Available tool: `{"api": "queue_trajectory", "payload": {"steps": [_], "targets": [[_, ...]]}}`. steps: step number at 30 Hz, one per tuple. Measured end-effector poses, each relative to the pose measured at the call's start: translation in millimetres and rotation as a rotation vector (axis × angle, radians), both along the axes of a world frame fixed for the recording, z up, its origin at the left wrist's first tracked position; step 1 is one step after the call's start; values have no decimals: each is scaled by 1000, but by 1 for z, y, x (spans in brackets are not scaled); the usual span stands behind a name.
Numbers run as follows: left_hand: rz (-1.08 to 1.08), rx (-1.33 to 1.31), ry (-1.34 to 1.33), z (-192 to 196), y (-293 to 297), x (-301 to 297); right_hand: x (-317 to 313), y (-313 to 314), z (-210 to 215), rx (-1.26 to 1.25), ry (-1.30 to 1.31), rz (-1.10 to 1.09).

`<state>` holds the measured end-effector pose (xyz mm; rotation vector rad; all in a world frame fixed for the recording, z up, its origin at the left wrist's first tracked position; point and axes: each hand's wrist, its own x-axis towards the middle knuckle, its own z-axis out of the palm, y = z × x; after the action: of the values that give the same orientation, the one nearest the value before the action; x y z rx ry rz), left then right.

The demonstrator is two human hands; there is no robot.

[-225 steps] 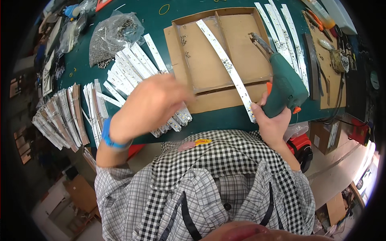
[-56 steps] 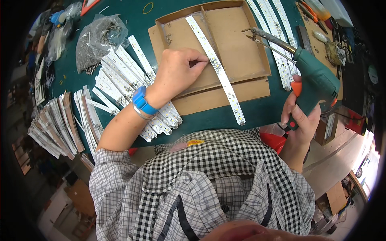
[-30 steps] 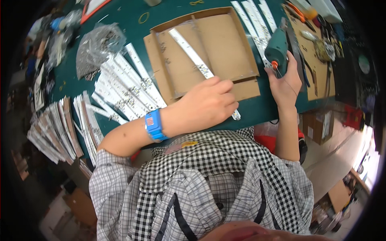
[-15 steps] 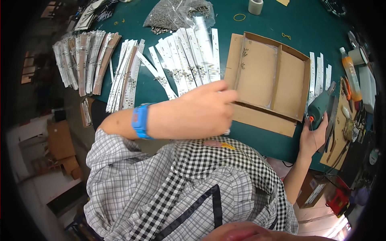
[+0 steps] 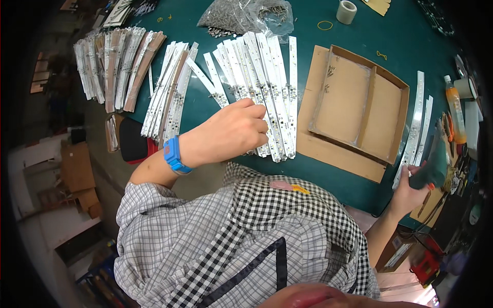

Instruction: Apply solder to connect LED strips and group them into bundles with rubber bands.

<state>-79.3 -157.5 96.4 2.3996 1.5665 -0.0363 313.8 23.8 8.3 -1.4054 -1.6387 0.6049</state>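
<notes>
The left hand (image 5: pixel 235 131) curls over white strips (image 5: pixel 279 110) — whether gripping any, I can't tell — and the right hand (image 5: pixel 408 196) grips a green soldering gun (image 5: pixel 434 167)

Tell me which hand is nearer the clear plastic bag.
Left. The left hand is at the white strips, below the bag in the picture; the right hand holds the green tool, farther away, lower right.

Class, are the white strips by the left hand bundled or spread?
Spread: the white strips by the left hand lie fanned, partly overlapping, with uneven ends.
</notes>
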Motion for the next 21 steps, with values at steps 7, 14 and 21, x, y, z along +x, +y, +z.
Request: {"api": "queue_trajectory", "payload": {"steps": [7,14,21], "targets": [[13,-86,-91,5,2,-7,-34,-50,46,-232,562,187],[1,10,-260,14,37,3,-72,-65,29,-418,488,299],[-4,313,-110,-34,157,36,-81,-64,4,-247,403,205]]}}
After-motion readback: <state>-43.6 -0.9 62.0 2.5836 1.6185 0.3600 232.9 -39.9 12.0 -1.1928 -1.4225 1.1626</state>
